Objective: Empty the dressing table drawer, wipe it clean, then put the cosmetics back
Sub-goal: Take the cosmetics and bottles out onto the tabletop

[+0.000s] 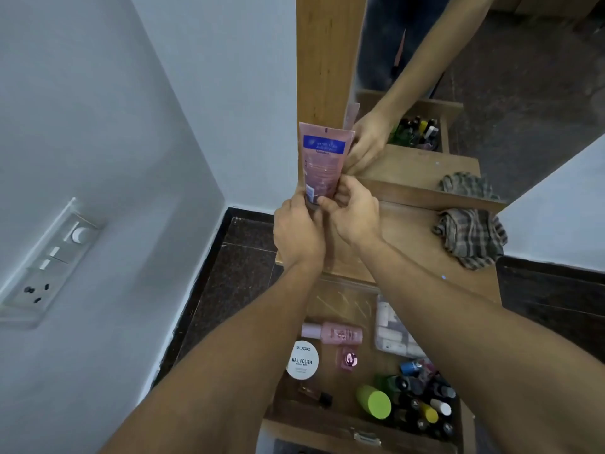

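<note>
Dressing table top [412, 244] is seen just beyond the open drawer [311, 417], which is judged mostly full of cosmetics. Checked cloth [471, 239] lies crumpled beyond the drawer's right end. Pink tube [322, 158] is held upright beyond the drawer's left end. Its lower end is clamped by left hand [296, 237] and right hand [353, 214], fingers curled round it. Inside the drawer: green-capped bottle [375, 401], white nail polish remover tub [302, 359]. Step judged: emptying, early. Next: tube to be stood steady and released, then remaining items lifted out before wiping.
</note>
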